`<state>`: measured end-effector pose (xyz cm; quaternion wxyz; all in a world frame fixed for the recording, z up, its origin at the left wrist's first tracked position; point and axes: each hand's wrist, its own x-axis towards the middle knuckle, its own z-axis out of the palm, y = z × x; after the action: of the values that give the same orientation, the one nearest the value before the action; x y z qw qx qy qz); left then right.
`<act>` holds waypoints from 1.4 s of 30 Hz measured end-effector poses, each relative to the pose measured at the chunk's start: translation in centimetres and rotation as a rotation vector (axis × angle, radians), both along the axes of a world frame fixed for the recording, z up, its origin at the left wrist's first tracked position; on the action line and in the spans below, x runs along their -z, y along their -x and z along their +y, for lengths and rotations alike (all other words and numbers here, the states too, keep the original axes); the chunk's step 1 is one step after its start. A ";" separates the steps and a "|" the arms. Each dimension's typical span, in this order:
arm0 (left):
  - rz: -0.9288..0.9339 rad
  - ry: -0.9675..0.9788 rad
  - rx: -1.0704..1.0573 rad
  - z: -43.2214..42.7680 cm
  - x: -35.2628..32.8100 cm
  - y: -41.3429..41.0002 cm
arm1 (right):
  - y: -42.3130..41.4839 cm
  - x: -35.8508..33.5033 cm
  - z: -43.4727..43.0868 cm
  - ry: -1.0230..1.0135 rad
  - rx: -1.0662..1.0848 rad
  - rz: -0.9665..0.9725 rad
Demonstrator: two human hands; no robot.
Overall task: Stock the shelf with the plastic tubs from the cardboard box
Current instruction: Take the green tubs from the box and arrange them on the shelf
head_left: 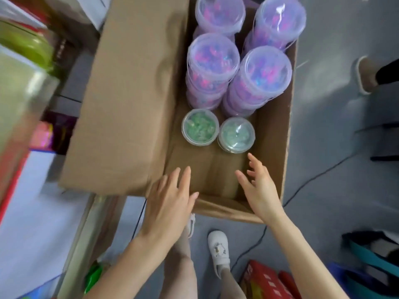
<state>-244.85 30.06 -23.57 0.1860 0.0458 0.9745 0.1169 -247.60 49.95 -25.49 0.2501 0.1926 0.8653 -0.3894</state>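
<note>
Reaching into the cardboard box (pixel 272 137) with both hands here, and the grip on each is spread wide with nothing in it. The left hand (pixel 170 203) hovers over the box's near edge by the near-left corner. The right hand (pixel 259 190) is a bit further in along the right wall, fingertips just short of the two green tubs.

Those are the left green tub (pixel 199 127) and the right green tub (pixel 236 134), side by side on the box floor around the middle, close enough that they may be touching. Right behind them stand the purple stacks (pixel 266 70), four tall columns filling the far half.

Stuff I'd worry about:
- The front two purple stacks sit right against the green tubs. Lift a green one with fingers splayed like that and a knuckle could bump a column. They're tall and narrow, so they could well tip.
- Grabbing by the clear lids is risky. If they only snap on, one could pop and dump the contents.
- The big side flap (pixel 129 93) hangs out toward the shelf (pixel 19 100) (blurry, can't see free space), so a swinging arm could catch it.
- A cable (pixel 313 180) runs on the floor by the near-right corner, close to the white shoe (pixel 218 249). Trip hazard with full hands.
</note>
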 end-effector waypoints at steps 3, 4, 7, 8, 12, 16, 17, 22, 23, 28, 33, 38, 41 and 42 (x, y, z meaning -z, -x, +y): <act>-0.034 -0.034 -0.013 -0.3 4.6 3.6 | 2.0 3.9 -0.2 0.077 0.186 -0.039; -0.048 -0.066 -0.043 -0.3 6.1 4.8 | 2.5 5.1 -0.2 0.091 0.229 -0.049; -0.075 -0.138 -0.166 -0.1 10.2 7.9 | 3.9 8.0 0.0 0.111 0.364 -0.082; -0.069 -0.138 -0.197 -0.1 11.2 8.7 | 4.2 8.7 0.1 0.115 0.405 -0.088; -0.107 -0.176 -0.310 0.2 13.1 10.9 | 4.7 11.2 0.2 0.176 0.546 -0.121; -0.203 -0.243 -0.415 0.4 14.4 12.1 | 5.4 12.6 -0.5 0.267 0.673 -0.143; -0.216 -0.257 -0.436 0.4 14.7 12.3 | 5.6 12.8 -0.7 0.305 0.704 -0.141; -0.234 -0.404 -0.613 0.7 15.3 13.2 | 6.2 12.9 -1.6 0.458 0.888 -0.099; -0.236 -0.448 -0.663 0.9 15.3 13.2 | 6.2 12.8 -1.7 0.488 0.931 -0.091; -0.295 -0.668 -0.910 1.9 14.8 12.6 | 6.2 12.1 -2.1 0.548 1.095 -0.082; -0.306 -0.681 -1.035 2.5 13.2 11.2 | 5.4 10.8 -1.7 0.543 1.035 -0.081; -0.269 -0.667 -1.073 2.3 10.9 8.2 | 3.6 8.8 -0.7 0.547 1.009 -0.113; -0.240 -0.696 -1.094 2.7 9.3 5.9 | 1.9 7.5 -0.2 0.604 0.988 -0.122; -0.217 -0.723 -1.107 2.9 8.7 5.0 | 1.4 6.8 0.0 0.619 0.973 -0.121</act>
<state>-249.86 33.00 -32.24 0.1687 -0.4136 0.7294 0.5181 -248.95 49.97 -32.34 0.1360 0.5081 0.5072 -0.6827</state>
